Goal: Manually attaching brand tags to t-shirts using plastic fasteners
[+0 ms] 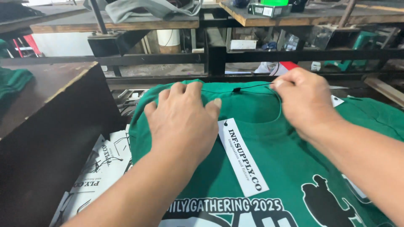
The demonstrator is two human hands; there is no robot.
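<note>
Green T-shirt [273, 147] flat on worktop, collar away from camera, white and black print across lower part. White rectangular hang tag [243, 157] lying diagonally on chest area just below collar, hole end toward collar, dark lettering on it. Thin black string [252, 87] stretched across collar opening, small black clasp [237, 89] about midway along it.

Left hand [183, 122] palm down, fingers spread slightly, pressed flat on shirt at left side of collar, fingertips at collar edge. Thumb tip just beside tag's top corner, near string's left end. Not gripping anything visible.

Right hand [305, 101] at right side of collar, thumb and forefinger pressed together, pinching right end of string. Remaining fingers curled. Forearm resting over shirt's right side.

Sheets of white paper with black print [101, 168] under shirt's left edge, partly covered. Dark brown wooden cabinet [46, 126] at left, touching paper stack. Black metal frame [214, 54] behind shirt, wooden shelves [126, 21] above with clutter. Another green garment [12, 82] at far left edge, on cabinet top.
</note>
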